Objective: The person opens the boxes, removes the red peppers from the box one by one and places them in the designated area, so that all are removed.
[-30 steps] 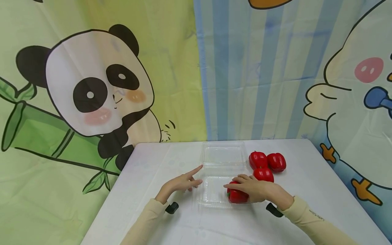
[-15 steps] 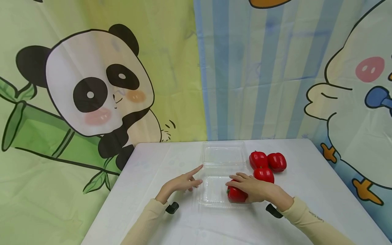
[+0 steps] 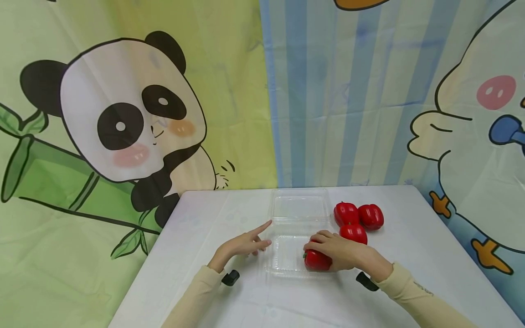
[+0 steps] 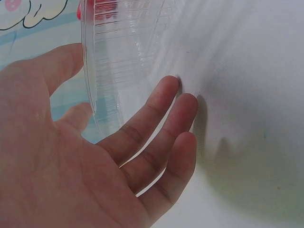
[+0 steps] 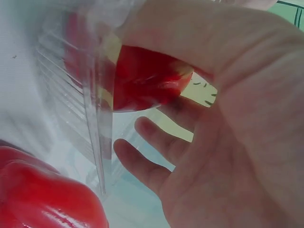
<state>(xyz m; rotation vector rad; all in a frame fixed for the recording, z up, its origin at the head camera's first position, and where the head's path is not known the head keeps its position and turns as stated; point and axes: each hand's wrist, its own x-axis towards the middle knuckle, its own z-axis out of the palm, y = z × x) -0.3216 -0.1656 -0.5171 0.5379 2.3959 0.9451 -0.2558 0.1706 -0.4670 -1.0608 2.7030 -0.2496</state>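
Observation:
My right hand holds a shiny red bell pepper from above, over the right part of the near half of a clear plastic clamshell box. In the right wrist view, the thumb lies along one side of the bell pepper and part of it shows through the box's clear wall. My left hand is at the box's left edge with its index finger extended. From the left wrist, its thumb and index tips meet the box rim, while the other fingers are loosely spread beside it.
Three more red bell peppers stand together right of the box: a back left one, a back right one and a front one. The box lid lies open toward the back of the white table. A printed curtain hangs behind.
My right fingers have drawn back slightly to the right and curl more over the bell pepper, which has barely shifted. The left hand stays still at the box edge.

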